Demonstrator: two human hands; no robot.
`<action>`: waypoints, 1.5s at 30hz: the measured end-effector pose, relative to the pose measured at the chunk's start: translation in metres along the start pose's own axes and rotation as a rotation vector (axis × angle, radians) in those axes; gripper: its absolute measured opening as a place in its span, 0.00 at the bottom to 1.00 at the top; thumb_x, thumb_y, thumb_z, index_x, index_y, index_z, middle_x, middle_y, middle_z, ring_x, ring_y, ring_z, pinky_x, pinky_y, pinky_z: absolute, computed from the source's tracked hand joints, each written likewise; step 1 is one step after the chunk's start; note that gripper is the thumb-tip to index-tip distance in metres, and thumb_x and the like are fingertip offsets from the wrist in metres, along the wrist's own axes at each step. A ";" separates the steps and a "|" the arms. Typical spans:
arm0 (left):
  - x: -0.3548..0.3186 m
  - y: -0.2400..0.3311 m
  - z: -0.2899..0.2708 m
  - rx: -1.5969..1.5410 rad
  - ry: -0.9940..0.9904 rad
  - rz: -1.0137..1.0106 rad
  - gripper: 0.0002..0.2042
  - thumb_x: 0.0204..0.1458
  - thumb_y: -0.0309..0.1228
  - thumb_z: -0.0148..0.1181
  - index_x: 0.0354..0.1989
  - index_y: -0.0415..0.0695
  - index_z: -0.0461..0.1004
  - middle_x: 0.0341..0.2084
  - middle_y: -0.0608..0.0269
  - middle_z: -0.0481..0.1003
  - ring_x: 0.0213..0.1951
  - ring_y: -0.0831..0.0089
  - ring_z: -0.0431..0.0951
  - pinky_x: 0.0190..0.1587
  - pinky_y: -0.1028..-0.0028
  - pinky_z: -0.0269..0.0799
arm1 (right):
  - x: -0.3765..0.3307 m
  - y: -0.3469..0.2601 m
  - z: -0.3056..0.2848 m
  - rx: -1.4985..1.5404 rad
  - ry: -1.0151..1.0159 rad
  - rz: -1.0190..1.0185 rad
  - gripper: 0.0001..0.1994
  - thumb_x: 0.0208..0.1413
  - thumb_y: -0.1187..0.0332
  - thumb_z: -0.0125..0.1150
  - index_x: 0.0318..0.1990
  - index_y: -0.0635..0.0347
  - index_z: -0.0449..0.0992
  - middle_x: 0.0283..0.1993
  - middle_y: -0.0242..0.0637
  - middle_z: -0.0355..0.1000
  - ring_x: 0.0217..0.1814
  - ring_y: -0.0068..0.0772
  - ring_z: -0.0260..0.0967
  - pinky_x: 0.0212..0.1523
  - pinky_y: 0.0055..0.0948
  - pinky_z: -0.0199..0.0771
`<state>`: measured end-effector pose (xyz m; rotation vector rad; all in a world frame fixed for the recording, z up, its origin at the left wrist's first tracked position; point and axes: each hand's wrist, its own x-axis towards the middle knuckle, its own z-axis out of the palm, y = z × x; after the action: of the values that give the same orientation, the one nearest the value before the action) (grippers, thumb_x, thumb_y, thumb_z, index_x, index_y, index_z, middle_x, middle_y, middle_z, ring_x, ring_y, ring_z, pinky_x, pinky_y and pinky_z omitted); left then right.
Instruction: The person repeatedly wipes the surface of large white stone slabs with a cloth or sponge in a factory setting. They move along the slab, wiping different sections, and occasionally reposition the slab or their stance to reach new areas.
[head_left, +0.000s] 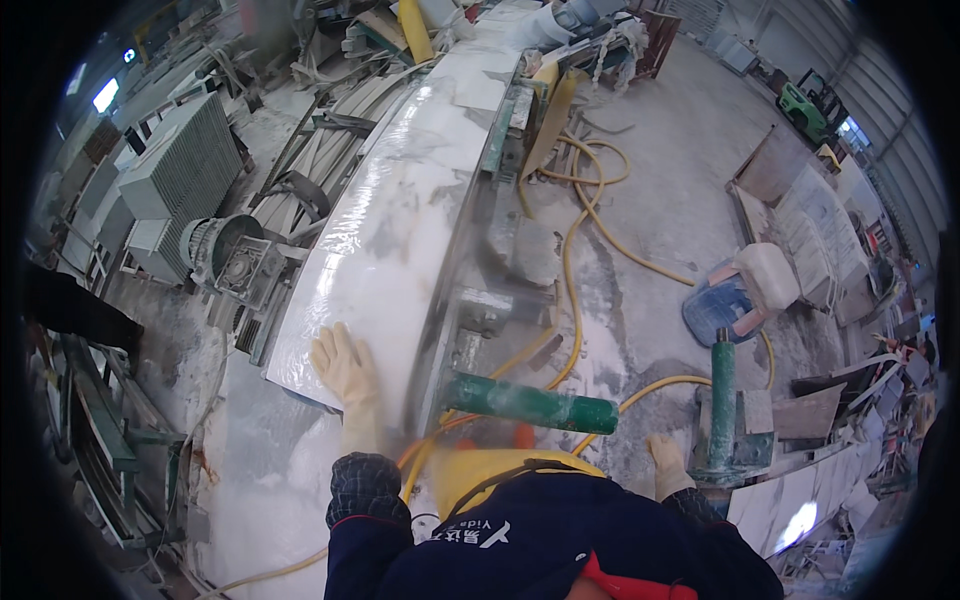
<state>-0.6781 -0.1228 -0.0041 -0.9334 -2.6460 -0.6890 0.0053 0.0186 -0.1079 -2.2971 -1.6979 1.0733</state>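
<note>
My left hand [343,365], in a cream rubber glove, lies on the near end of a long white stone slab [385,235] with its fingers spread. The slab has grey patches and a glossy, wet-looking top. To the right, my right hand [666,466] wears the same kind of glove and hangs beside my body, apart from the slab. Its fingers look loosely extended, with nothing visible in them. Between the hands, a green cylinder [530,402] sticks out sideways from beside the slab. A yellow apron [515,470] covers my front.
Yellow hoses [572,270] loop over the floor on the right. A blue drum [718,308] and an upright green post [722,405] stand there, near stone offcuts [800,505]. At left are a motor [235,258] and stacked panels [180,165]. A green forklift [803,110] is far right.
</note>
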 end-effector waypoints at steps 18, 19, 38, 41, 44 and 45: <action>-0.010 -0.003 -0.009 -0.078 0.032 -0.061 0.25 0.61 0.36 0.56 0.66 0.40 0.69 0.67 0.41 0.66 0.70 0.39 0.59 0.75 0.49 0.46 | 0.054 -0.070 0.006 0.143 -0.015 -0.264 0.13 0.61 0.63 0.57 0.42 0.63 0.81 0.41 0.51 0.79 0.45 0.48 0.77 0.46 0.41 0.76; -0.011 -0.004 -0.009 -0.078 0.035 -0.062 0.25 0.61 0.36 0.56 0.66 0.40 0.69 0.67 0.41 0.66 0.70 0.39 0.59 0.75 0.49 0.46 | 0.055 -0.090 0.007 0.365 -0.008 -0.153 0.13 0.62 0.63 0.58 0.44 0.63 0.80 0.42 0.50 0.79 0.44 0.45 0.77 0.46 0.38 0.76; -0.028 -0.017 -0.002 -0.181 0.202 -0.072 0.23 0.61 0.36 0.57 0.63 0.41 0.73 0.65 0.43 0.70 0.69 0.41 0.63 0.74 0.49 0.50 | -0.138 -0.519 0.096 0.746 -0.996 -0.542 0.36 0.67 0.58 0.62 0.76 0.57 0.53 0.70 0.39 0.66 0.69 0.38 0.67 0.71 0.37 0.65; -0.031 -0.016 -0.002 -0.202 0.228 -0.077 0.22 0.60 0.35 0.57 0.62 0.39 0.74 0.63 0.43 0.71 0.68 0.41 0.64 0.73 0.48 0.51 | -0.133 -0.547 0.131 0.580 -0.952 -0.451 0.37 0.62 0.58 0.67 0.75 0.52 0.58 0.64 0.40 0.69 0.64 0.39 0.71 0.62 0.36 0.74; -0.029 -0.019 -0.003 -0.279 0.257 -0.049 0.22 0.61 0.34 0.56 0.61 0.36 0.74 0.61 0.40 0.72 0.66 0.40 0.66 0.72 0.47 0.53 | -0.125 -0.556 0.167 0.518 -0.809 -0.425 0.35 0.59 0.61 0.69 0.73 0.51 0.61 0.58 0.42 0.73 0.58 0.38 0.75 0.52 0.37 0.81; -0.029 -0.020 -0.004 -0.259 0.268 -0.023 0.21 0.61 0.33 0.56 0.60 0.35 0.74 0.60 0.39 0.72 0.66 0.40 0.66 0.72 0.47 0.54 | -0.121 -0.554 0.177 0.545 -0.750 -0.425 0.34 0.59 0.63 0.69 0.72 0.51 0.62 0.56 0.43 0.74 0.56 0.38 0.76 0.49 0.38 0.82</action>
<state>-0.6689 -0.1536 -0.0190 -0.8085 -2.3724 -1.0991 -0.5587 0.0661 0.0715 -1.1938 -1.6559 2.0967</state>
